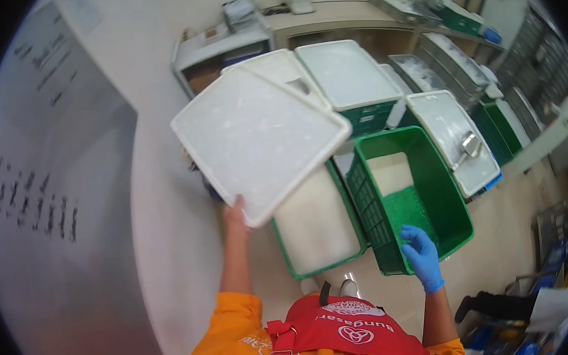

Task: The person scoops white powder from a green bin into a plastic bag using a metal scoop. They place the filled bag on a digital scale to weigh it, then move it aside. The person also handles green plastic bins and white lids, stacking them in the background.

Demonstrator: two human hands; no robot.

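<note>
My bare left hand (235, 216) grips the near corner of a large white rectangular lid (257, 133), which is tilted up in the air at the left. Below it stands a green crate (289, 260) filled with a smooth white substance (317, 221), its far end hidden by the lid. My right hand (423, 254), in a blue glove, is over the near end of a second green crate (457, 210), fingers loosely bent and apart, nothing visible in them. Inside that deep crate a white block or heap (390, 172) lies at the far end.
Behind are more crates under white lids (346, 72). A metal scoop (468, 146) lies on the lid (450, 121) at the right. A whiteboard wall (65, 195) runs close on my left. A counter (325, 19) spans the back; stacked items (558, 269) stand at the lower right.
</note>
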